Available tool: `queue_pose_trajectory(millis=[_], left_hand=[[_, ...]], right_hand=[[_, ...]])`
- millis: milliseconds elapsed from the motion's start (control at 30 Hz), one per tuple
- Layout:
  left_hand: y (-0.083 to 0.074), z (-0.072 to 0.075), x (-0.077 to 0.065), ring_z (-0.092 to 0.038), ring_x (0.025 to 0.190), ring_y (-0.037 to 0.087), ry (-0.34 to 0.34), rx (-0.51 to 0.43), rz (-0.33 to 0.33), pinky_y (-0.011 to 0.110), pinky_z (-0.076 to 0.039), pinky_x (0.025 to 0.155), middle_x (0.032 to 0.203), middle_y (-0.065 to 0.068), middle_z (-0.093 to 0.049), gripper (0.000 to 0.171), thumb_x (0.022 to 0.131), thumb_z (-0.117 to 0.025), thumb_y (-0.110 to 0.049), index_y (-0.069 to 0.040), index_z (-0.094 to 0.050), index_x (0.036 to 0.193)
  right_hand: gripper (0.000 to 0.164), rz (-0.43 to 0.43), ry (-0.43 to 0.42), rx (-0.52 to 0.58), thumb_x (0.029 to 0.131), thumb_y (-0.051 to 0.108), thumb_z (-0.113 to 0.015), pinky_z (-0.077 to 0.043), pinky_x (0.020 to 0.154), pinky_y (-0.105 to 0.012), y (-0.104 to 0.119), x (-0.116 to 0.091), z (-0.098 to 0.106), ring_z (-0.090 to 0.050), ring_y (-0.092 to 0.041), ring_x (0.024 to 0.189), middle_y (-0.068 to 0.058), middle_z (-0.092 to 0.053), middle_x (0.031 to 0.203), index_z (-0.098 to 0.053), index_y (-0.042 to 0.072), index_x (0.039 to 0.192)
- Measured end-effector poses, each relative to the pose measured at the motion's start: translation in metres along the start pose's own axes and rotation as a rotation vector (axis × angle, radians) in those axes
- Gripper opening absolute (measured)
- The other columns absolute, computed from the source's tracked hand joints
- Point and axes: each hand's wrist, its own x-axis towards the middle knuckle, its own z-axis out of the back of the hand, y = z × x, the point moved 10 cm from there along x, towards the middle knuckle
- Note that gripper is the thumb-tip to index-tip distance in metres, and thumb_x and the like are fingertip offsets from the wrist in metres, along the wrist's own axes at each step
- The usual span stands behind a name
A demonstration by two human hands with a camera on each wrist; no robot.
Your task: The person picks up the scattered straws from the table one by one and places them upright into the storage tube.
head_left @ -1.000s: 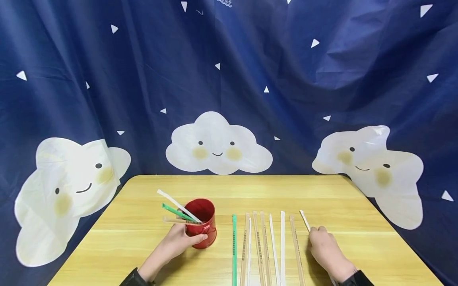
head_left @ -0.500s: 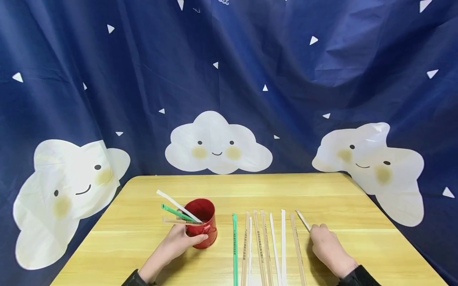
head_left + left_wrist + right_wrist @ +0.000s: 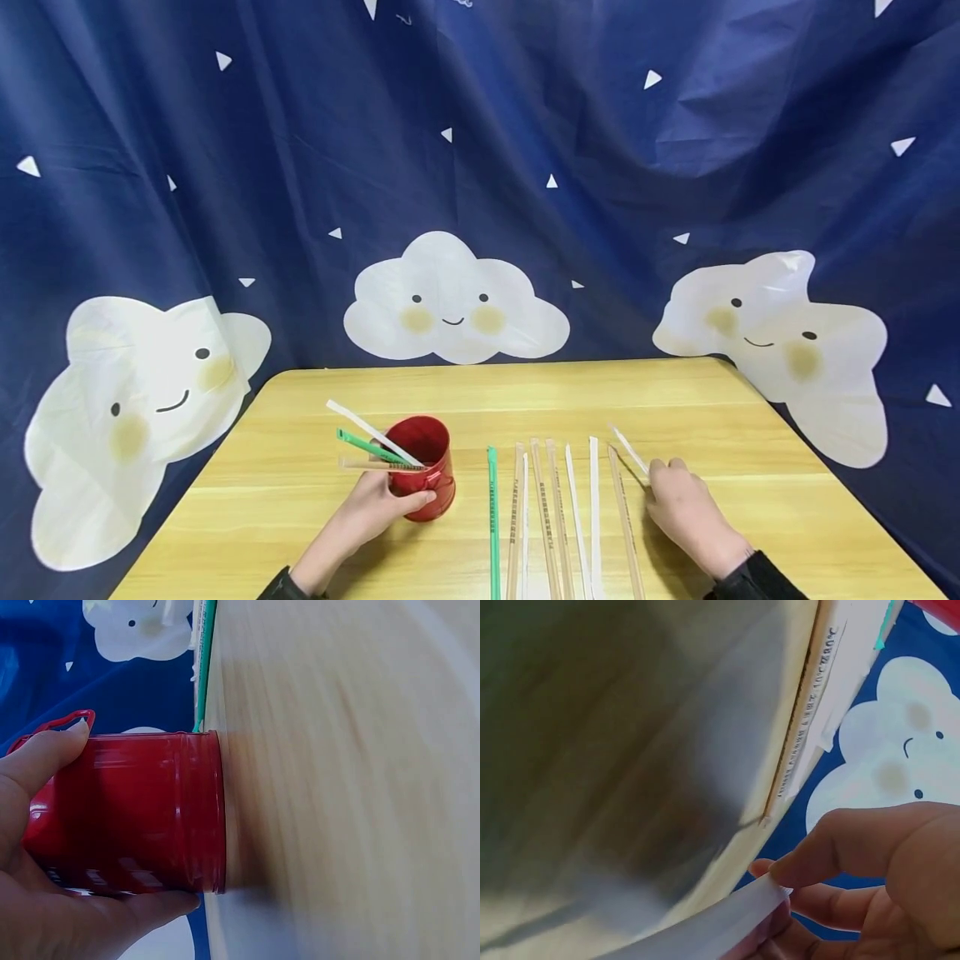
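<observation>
Holding a glossy red cup (image 3: 142, 810) is the left hand (image 3: 375, 505); the right (image 3: 686, 510) pinches a white straw (image 3: 720, 928).

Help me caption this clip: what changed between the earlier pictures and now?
The white straw in the right hand has swung its far tip left and looks raised off the table. Nothing was let go. The left hand still holds the red cup; the row of straws stays put.
</observation>
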Motion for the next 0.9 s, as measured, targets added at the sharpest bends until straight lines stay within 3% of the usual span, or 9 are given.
queue_pose_trajectory(millis=[200,400,600,900], left_hand=[[-0.002,-0.001,0.001,-0.063,0.105,0.014,0.004,0.001,-0.007,0.023,-0.049,0.086,0.116,0.008,-0.072,0.04,0.088,-0.08,-0.02,-0.003,-0.068,0.123],[-0.002,0.0,0.002,-0.062,0.103,0.012,-0.001,0.016,0.012,0.023,-0.048,0.086,0.115,0.007,-0.073,0.04,0.088,-0.081,-0.023,-0.004,-0.069,0.121],[-0.002,0.0,0.003,-0.062,0.103,0.011,0.006,0.016,0.004,0.022,-0.048,0.087,0.116,0.007,-0.073,0.04,0.088,-0.081,-0.022,-0.004,-0.069,0.121],[-0.002,0.0,-0.001,-0.064,0.103,0.014,0.012,0.01,-0.007,0.023,-0.05,0.085,0.113,0.007,-0.073,0.037,0.089,-0.079,-0.02,-0.003,-0.069,0.12]], right_hand=[[0.021,0.011,-0.027,0.015,0.08,-0.001,-0.074,-0.054,0.057,-0.041,0.005,0.004,0.008,-0.055,-0.023,0.066,-0.012,-0.051,0.075,-0.058,-0.01,0.09],[0.018,0.028,-0.073,0.023,0.078,-0.004,-0.073,-0.053,0.058,-0.04,0.011,0.008,0.017,-0.055,-0.024,0.066,-0.011,-0.052,0.076,-0.059,-0.007,0.09],[0.019,0.123,-0.215,0.048,0.074,-0.01,-0.069,-0.05,0.056,-0.037,0.027,0.008,0.035,-0.051,-0.019,0.065,-0.007,-0.051,0.076,-0.061,-0.005,0.09],[0.021,0.304,-0.428,0.099,0.079,-0.006,-0.068,-0.052,0.059,-0.031,0.056,0.003,0.055,-0.057,-0.013,0.074,-0.004,-0.061,0.086,-0.067,0.0,0.099]])
